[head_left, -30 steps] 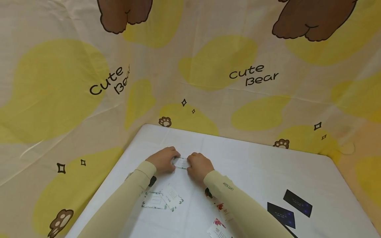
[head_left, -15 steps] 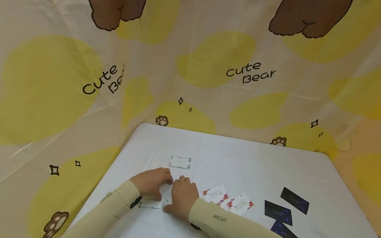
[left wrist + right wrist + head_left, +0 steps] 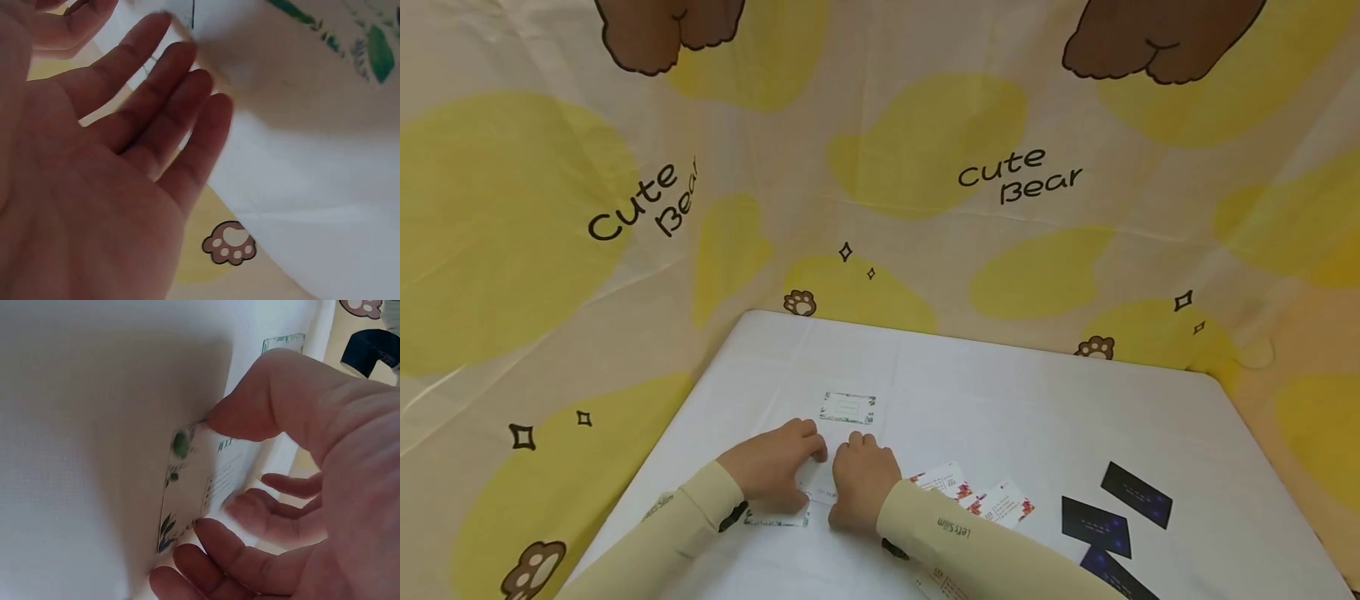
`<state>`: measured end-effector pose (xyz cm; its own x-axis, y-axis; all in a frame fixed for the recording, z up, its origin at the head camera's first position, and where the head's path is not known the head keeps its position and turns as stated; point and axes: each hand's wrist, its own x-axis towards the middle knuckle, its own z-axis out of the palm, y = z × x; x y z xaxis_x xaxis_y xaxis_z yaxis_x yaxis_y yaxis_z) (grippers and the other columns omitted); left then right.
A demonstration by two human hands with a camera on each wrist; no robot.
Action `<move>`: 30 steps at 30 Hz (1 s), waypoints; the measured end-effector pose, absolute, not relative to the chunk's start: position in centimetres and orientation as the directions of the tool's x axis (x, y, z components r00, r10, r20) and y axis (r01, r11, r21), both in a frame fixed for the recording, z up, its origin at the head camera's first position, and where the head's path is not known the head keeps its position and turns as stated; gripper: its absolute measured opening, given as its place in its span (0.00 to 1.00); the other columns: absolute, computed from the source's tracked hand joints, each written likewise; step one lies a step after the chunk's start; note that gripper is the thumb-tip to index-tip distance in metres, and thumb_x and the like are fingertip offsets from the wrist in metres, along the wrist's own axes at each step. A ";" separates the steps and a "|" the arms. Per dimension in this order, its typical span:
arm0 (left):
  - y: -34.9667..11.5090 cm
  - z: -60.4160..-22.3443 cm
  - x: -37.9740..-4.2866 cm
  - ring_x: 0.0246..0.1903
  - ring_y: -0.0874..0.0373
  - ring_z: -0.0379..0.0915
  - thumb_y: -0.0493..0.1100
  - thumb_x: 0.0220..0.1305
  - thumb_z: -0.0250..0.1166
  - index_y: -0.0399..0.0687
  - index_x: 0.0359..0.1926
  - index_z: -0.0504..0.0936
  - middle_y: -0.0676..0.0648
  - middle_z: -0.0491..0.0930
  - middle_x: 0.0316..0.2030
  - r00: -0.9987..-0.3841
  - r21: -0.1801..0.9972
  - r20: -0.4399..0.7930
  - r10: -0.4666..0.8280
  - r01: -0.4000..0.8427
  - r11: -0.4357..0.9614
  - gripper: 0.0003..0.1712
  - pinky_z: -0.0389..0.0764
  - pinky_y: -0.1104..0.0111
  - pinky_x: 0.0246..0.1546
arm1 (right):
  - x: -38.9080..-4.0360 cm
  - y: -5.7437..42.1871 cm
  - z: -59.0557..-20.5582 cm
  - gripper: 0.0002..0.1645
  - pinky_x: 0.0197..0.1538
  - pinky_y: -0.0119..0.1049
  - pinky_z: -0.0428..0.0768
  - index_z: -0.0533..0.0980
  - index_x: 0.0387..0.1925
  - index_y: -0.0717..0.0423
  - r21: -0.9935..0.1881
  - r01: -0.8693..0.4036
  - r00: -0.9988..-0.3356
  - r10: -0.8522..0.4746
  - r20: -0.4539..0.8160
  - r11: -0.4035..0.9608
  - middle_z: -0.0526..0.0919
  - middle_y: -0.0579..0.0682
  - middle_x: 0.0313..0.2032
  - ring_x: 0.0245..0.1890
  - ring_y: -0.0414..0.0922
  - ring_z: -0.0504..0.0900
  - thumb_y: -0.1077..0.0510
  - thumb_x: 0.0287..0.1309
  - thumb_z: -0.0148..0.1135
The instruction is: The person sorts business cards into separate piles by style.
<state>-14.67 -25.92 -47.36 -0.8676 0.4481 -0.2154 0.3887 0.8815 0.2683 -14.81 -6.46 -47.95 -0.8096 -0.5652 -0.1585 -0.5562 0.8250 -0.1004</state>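
Note:
A white card with green leaf decoration [image 3: 194,481] lies between my hands. My right hand [image 3: 865,483] holds this card by opposite edges, thumb on one and fingertips on the other, as the right wrist view shows. My left hand [image 3: 775,471] is at the card's other end; its fingers [image 3: 181,162] look nearly straight, and I cannot tell whether they touch the card. Another leaf-bordered card [image 3: 778,518] lies partly under the left hand. Beyond both hands, a third leaf-bordered card [image 3: 847,408] lies flat.
White cards with red flowers [image 3: 1003,503] lie beside the right forearm, which partly covers some. Several dark blue cards [image 3: 1096,527] lie farther right. The white table [image 3: 1000,400] has its far edge against a bear-print cloth [image 3: 910,142].
Both hands have left the far leaf-bordered card and come nearer to me, to the card they now surround. Over the last half second they shift only slightly, and that card turns straighter.

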 end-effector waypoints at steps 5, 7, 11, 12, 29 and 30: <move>-26.1 -47.7 -14.9 0.53 0.63 0.78 0.50 0.50 0.83 0.54 0.59 0.86 0.58 0.81 0.54 -0.862 0.246 -0.124 0.491 0.453 0.857 0.33 0.83 0.60 0.61 | -15.3 -6.3 -48.0 0.38 0.38 0.42 0.82 0.80 0.50 0.62 -0.073 -0.579 -0.804 -0.583 -0.116 0.812 0.77 0.51 0.38 0.37 0.46 0.74 0.43 0.43 0.81; -26.1 -47.7 -15.2 0.53 0.61 0.79 0.50 0.52 0.83 0.53 0.59 0.86 0.57 0.83 0.53 -0.862 0.225 -0.104 0.495 0.465 0.856 0.33 0.83 0.59 0.61 | -15.8 -6.1 -47.8 0.36 0.38 0.43 0.83 0.80 0.51 0.62 -0.076 -0.582 -0.804 -0.587 -0.091 0.809 0.78 0.52 0.40 0.38 0.46 0.76 0.45 0.44 0.80; -26.1 -47.5 -16.4 0.56 0.58 0.80 0.51 0.56 0.82 0.50 0.62 0.86 0.54 0.84 0.56 -0.881 0.205 -0.093 0.464 0.439 0.875 0.33 0.83 0.58 0.63 | -17.4 -5.6 -47.6 0.37 0.43 0.44 0.84 0.79 0.55 0.62 -0.110 -0.587 -0.803 -0.594 -0.041 0.802 0.81 0.52 0.45 0.43 0.48 0.79 0.45 0.48 0.78; -26.1 -47.5 -17.0 0.56 0.58 0.80 0.51 0.57 0.82 0.50 0.63 0.86 0.53 0.83 0.56 -0.888 0.207 -0.090 0.450 0.425 0.881 0.33 0.83 0.58 0.63 | -18.1 -5.4 -47.6 0.37 0.45 0.45 0.84 0.80 0.57 0.61 -0.120 -0.588 -0.804 -0.594 -0.024 0.800 0.82 0.52 0.47 0.45 0.48 0.80 0.45 0.50 0.78; -25.8 -48.2 -24.8 0.53 0.58 0.77 0.46 0.62 0.80 0.47 0.72 0.80 0.49 0.81 0.59 -0.933 0.309 -0.206 0.295 0.224 0.924 0.38 0.81 0.57 0.62 | -25.2 -4.6 -48.9 0.35 0.64 0.46 0.83 0.82 0.64 0.62 -0.349 -0.487 -0.845 -0.533 -0.045 0.801 0.87 0.56 0.55 0.58 0.53 0.85 0.52 0.58 0.81; -25.7 -48.1 -24.8 0.51 0.57 0.76 0.46 0.62 0.80 0.46 0.71 0.80 0.49 0.81 0.58 -0.933 0.327 -0.207 0.295 0.218 0.919 0.38 0.81 0.57 0.60 | -25.3 -4.7 -48.9 0.33 0.64 0.46 0.83 0.83 0.63 0.62 -0.343 -0.493 -0.842 -0.537 -0.043 0.800 0.87 0.56 0.55 0.58 0.54 0.85 0.53 0.58 0.80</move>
